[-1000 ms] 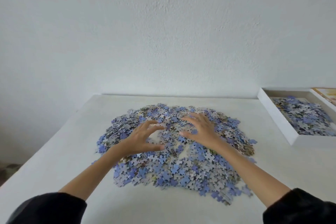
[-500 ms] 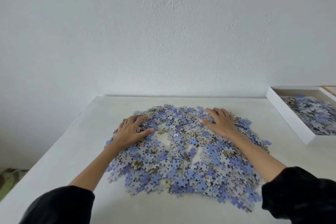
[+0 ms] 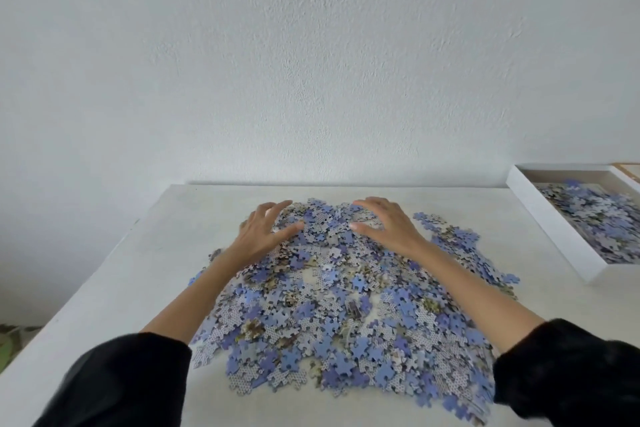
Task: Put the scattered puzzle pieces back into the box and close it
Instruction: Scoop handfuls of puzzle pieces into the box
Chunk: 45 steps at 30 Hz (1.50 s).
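A wide heap of blue and grey puzzle pieces [image 3: 346, 302] covers the middle of the white table [image 3: 131, 274]. My left hand [image 3: 263, 236] lies on the heap's far left edge, fingers spread and curved over the pieces. My right hand [image 3: 388, 225] rests on the far side of the heap, fingers spread, thumb pointing toward the left hand. Neither hand lifts anything. The white box [image 3: 540, 218] stands open at the right, with puzzle pieces [image 3: 599, 215] inside. Part of it is cut off by the frame edge.
A white wall rises right behind the table. A tan edge, perhaps the lid [image 3: 628, 170], shows behind the box at the far right. The table's left edge drops to a floor with a green patch [image 3: 7, 340].
Both hands have slid from the heap's middle to its far edge and moved closer together there. The view has shifted, so the box sits further right.
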Tool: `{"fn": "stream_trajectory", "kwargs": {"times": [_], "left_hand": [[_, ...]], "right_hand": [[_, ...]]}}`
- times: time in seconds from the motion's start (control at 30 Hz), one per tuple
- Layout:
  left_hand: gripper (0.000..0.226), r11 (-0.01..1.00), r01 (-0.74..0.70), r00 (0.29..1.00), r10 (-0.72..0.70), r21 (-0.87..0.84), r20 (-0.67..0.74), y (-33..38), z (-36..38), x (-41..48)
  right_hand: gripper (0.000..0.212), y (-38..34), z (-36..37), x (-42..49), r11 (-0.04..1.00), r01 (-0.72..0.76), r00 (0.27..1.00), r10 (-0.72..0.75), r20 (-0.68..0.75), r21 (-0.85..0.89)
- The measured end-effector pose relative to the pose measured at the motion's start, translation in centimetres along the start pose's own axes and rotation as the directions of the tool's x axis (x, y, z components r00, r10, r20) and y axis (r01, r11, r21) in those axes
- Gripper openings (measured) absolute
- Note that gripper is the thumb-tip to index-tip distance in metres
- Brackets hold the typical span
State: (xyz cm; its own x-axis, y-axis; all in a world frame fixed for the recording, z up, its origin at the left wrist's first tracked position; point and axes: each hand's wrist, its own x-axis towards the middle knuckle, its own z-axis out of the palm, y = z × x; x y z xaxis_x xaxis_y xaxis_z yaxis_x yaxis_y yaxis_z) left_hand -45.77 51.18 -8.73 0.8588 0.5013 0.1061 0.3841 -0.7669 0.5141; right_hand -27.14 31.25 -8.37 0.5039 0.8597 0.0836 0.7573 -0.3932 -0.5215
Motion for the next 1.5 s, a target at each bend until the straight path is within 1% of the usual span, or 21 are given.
{"fn": "stream_trajectory", "kwargs": {"times": [0.07, 0.13, 0.17, 0.3, 0.37, 0.4, 0.53, 0.6, 0.67, 0.77, 0.9, 1.0, 1.07, 1.2, 1.33, 1.4, 1.5], "left_hand": [[0.111, 0.997, -0.001, 0.99, -0.01, 0.076, 0.144, 0.3, 0.6, 0.4], [0.109, 0.99, -0.046, 0.976, 0.015, 0.135, 0.219, 0.5, 1.2, 0.3], [0.107, 0.989, -0.069, 0.971, 0.035, 0.134, 0.238, 0.5, 1.3, 0.2], [0.105, 0.99, -0.135, 0.943, 0.113, 0.05, 0.312, 0.7, 0.3, -0.8], [0.097, 0.989, -0.14, 0.921, 0.144, -0.036, 0.362, 0.8, -0.3, -1.4], [0.096, 0.988, -0.142, 0.91, 0.151, -0.052, 0.387, 0.7, -0.6, -1.6], [0.114, 0.974, -0.214, 0.86, 0.156, 0.067, 0.486, 1.1, -0.8, -2.4], [0.117, 0.963, -0.246, 0.851, 0.159, 0.113, 0.5, 1.4, -0.2, -2.7], [0.118, 0.945, -0.278, 0.86, 0.165, 0.173, 0.483, 1.6, 0.6, -3.1], [0.114, 0.934, -0.294, 0.879, 0.181, 0.204, 0.441, 1.5, 1.1, -3.1], [0.113, 0.906, -0.34, 0.897, 0.232, 0.252, 0.375, 1.3, 1.4, -3.0], [0.11, 0.903, -0.345, 0.908, 0.251, 0.256, 0.337, 1.2, 1.5, -2.8], [0.106, 0.914, -0.341, 0.914, 0.269, 0.217, 0.304, 0.9, 1.4, -2.5], [0.083, 0.914, -0.384, 0.914, 0.356, 0.129, 0.195, 0.4, 1.7, -2.2], [0.074, 0.912, -0.407, 0.909, 0.398, 0.057, 0.121, 0.9, 1.6, -2.5], [0.06, 0.911, -0.411, 0.91, 0.408, 0.031, 0.08, 1.2, 1.6, -2.6], [0.042, 0.916, -0.402, 0.916, 0.401, 0.0, 0.025, 1.6, 1.6, -2.6]], "right_hand": [[0.092, -0.4, 0.4, 0.7, 1.0, 0.021, 0.993, -0.019, 0.113, -0.019], [0.105, -0.5, 1.2, 0.9, 0.993, 0.058, 0.982, -0.038, 0.183, -0.103], [0.107, -0.5, 1.5, 0.8, 0.989, 0.069, 0.98, -0.043, 0.194, -0.128], [0.104, -0.3, 1.5, -0.8, 0.992, 0.105, 0.979, -0.091, 0.185, -0.067], [0.104, -0.2, 0.9, -1.8, 0.993, 0.115, 0.968, -0.108, 0.227, -0.015], [0.106, -0.2, 0.6, -2.3, 0.993, 0.12, 0.957, -0.112, 0.267, -0.014], [0.107, -0.8, 0.1, -3.4, 0.961, 0.18, 0.908, -0.08, 0.411, -0.211], [0.11, -1.4, 0.5, -3.8, 0.951, 0.167, 0.892, -0.033, 0.452, -0.26], [0.113, -1.9, 0.8, -4.1, 0.947, 0.159, 0.893, -0.017, 0.45, -0.279], [0.113, -1.9, 1.1, -4.0, 0.938, 0.168, 0.91, -0.029, 0.414, -0.303], [0.109, -1.0, 1.8, -3.6, 0.928, 0.181, 0.953, -0.084, 0.289, -0.325], [0.104, -0.9, 2.0, -3.6, 0.934, 0.17, 0.969, -0.101, 0.226, -0.314], [0.1, -0.8, 2.1, -3.6, 0.949, 0.169, 0.976, -0.123, 0.182, -0.265], [0.083, -0.7, 2.3, -3.7, 0.97, 0.171, 0.98, -0.148, 0.135, -0.174], [0.059, -0.9, 2.3, -3.8, 0.979, 0.196, 0.979, -0.191, 0.077, -0.063], [0.043, -0.9, 2.4, -3.6, 0.98, 0.197, 0.98, -0.197, 0.032, 0.014], [0.037, -0.8, 2.4, -3.3, 0.97, 0.2, 0.98, -0.197, -0.037, 0.137]]}}
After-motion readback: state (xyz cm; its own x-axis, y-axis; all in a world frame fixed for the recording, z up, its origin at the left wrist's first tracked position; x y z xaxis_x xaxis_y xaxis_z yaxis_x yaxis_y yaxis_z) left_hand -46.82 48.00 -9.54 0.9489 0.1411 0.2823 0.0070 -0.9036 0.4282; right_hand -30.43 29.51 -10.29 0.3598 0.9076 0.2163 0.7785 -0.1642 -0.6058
